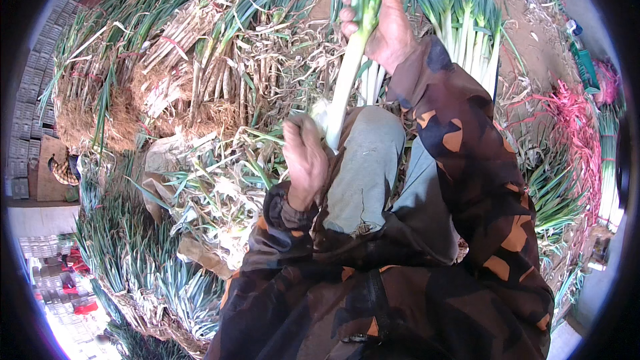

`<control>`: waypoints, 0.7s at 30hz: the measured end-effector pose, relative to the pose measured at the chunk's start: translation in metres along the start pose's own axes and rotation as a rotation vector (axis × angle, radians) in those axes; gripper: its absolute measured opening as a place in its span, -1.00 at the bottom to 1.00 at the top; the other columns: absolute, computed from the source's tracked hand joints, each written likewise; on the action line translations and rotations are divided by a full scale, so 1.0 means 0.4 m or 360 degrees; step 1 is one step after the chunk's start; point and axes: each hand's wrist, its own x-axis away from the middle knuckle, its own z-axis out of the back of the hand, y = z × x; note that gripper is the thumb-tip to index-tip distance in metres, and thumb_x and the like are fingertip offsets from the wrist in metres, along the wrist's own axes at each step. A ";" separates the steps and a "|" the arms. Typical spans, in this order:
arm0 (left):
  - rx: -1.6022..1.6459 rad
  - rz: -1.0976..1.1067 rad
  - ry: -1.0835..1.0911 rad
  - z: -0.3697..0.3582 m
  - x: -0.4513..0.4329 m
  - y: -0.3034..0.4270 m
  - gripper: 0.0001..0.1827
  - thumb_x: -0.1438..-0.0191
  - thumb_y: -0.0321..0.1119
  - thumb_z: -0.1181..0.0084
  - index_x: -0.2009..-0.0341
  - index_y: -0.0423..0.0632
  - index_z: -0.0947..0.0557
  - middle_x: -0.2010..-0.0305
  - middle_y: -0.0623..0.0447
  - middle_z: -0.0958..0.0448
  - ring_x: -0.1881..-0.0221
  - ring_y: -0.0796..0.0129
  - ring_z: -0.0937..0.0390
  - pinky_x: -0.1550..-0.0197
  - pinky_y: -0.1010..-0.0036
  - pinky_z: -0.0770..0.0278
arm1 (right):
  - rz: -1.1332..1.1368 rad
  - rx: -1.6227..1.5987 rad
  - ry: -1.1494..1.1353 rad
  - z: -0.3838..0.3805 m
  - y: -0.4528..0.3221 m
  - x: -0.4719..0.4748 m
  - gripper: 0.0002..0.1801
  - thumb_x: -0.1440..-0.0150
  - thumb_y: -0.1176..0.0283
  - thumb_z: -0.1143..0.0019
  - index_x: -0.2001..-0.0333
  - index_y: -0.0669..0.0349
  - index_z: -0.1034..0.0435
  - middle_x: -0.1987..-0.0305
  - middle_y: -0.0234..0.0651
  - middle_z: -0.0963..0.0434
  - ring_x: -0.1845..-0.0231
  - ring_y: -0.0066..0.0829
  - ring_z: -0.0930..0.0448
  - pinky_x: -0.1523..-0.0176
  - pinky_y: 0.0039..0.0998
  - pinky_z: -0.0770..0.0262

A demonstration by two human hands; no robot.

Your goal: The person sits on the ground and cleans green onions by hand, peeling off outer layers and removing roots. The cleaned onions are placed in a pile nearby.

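Note:
My right hand [392, 30] grips a large green onion [348, 75] around the place where its white stalk turns to green leaves. The stalk slants down over my knee, its pale root end pointing toward me. Close beside that end is my left hand [306, 160], blurred and with fingers bent; whether they pinch anything is unclear. A whitish smear [321, 112] shows at its fingertips, too blurred to name. Beyond my right forearm lie cleaned green onions [467, 25] with white stalks side by side. A few more white stalks [371, 82] show just past my knee.
Unpeeled onion bundles [220, 70] with brown roots are heaped at the front left. Peeled leaf scraps [225, 200] lie left of my leg, with more onions [150, 260] behind. Red plastic strips [575, 120] and a green object [585, 67] are at the right.

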 end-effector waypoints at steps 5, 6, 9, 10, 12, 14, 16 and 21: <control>-0.0734 0.0134 -0.0468 0.131 0.152 -0.014 -0.82 -0.14 -0.37 0.07 0.27 -0.24 -0.43 0.53 -0.24 -0.44 0.58 -0.08 -0.42 0.52 0.21 -0.38 | 0.0190 -0.0020 0.0254 -0.030 0.001 -0.024 -0.50 -0.11 -0.17 0.14 0.31 0.07 -0.33 0.53 -0.37 -0.39 0.59 -0.46 -0.40 0.59 -0.47 -0.34; -0.0761 0.0110 -0.0556 0.154 0.180 -0.025 -0.82 -0.12 -0.37 0.04 0.28 -0.25 -0.43 0.53 -0.25 -0.44 0.56 -0.10 -0.43 0.53 0.18 -0.38 | 0.0239 0.0051 0.0252 -0.029 -0.007 -0.016 -0.51 -0.13 -0.16 0.15 0.31 0.08 -0.32 0.53 -0.38 -0.37 0.59 -0.46 -0.41 0.59 -0.48 -0.34; -0.0888 0.0111 -0.0716 0.244 0.263 -0.038 -0.81 -0.08 -0.35 -0.04 0.31 -0.23 -0.45 0.50 -0.25 -0.45 0.52 -0.12 -0.45 0.52 0.17 -0.38 | 0.0273 0.0198 0.0513 -0.003 -0.026 -0.041 -0.52 -0.14 -0.14 0.16 0.32 0.08 -0.32 0.52 -0.37 -0.37 0.58 -0.46 -0.41 0.58 -0.47 -0.36; -0.0931 0.0157 -0.0790 0.269 0.283 -0.030 -0.81 -0.07 -0.35 -0.05 0.30 -0.22 -0.45 0.51 -0.24 -0.45 0.53 -0.12 -0.45 0.53 0.17 -0.37 | 0.0360 0.0255 0.0520 0.030 -0.042 -0.058 -0.52 -0.13 -0.14 0.15 0.31 0.07 -0.32 0.53 -0.37 -0.37 0.57 -0.46 -0.42 0.58 -0.47 -0.36; -0.1056 0.0095 -0.0905 0.314 0.327 -0.037 -0.80 -0.06 -0.33 -0.07 0.29 -0.19 -0.46 0.54 -0.20 -0.44 0.58 -0.09 -0.43 0.58 0.17 -0.36 | 0.0358 0.0253 0.0483 0.083 -0.072 -0.069 -0.52 -0.12 -0.15 0.13 0.31 0.06 -0.33 0.53 -0.37 -0.38 0.57 -0.45 -0.42 0.58 -0.46 -0.36; -0.1248 0.0235 -0.0945 0.373 0.395 -0.041 -0.77 -0.06 -0.30 -0.05 0.27 -0.19 -0.47 0.58 -0.18 -0.42 0.59 -0.07 -0.43 0.57 0.16 -0.36 | 0.0319 0.0261 0.0395 0.091 -0.061 -0.073 -0.53 -0.11 -0.15 0.11 0.32 0.06 -0.33 0.55 -0.38 -0.39 0.58 -0.42 -0.42 0.57 -0.44 -0.37; -0.1250 0.0132 -0.0917 0.442 0.489 -0.068 -0.68 0.03 -0.23 -0.13 0.23 -0.15 -0.49 0.55 -0.08 -0.44 0.61 0.02 -0.44 0.58 0.15 -0.38 | 0.0192 0.0288 0.0433 0.139 -0.063 -0.091 -0.52 -0.10 -0.15 0.10 0.31 0.06 -0.34 0.55 -0.38 -0.40 0.58 -0.39 -0.43 0.55 -0.40 -0.39; -0.1784 0.0573 -0.1267 0.626 0.833 -0.140 -0.56 0.08 -0.15 -0.14 0.14 -0.13 -0.48 0.45 -0.11 -0.46 0.48 0.03 -0.49 0.50 0.20 -0.41 | 0.0169 0.0197 0.0347 0.284 -0.184 -0.140 -0.42 -0.18 -0.10 0.23 0.14 0.27 -0.27 0.31 -0.25 -0.40 0.42 -0.41 -0.43 0.41 -0.43 -0.43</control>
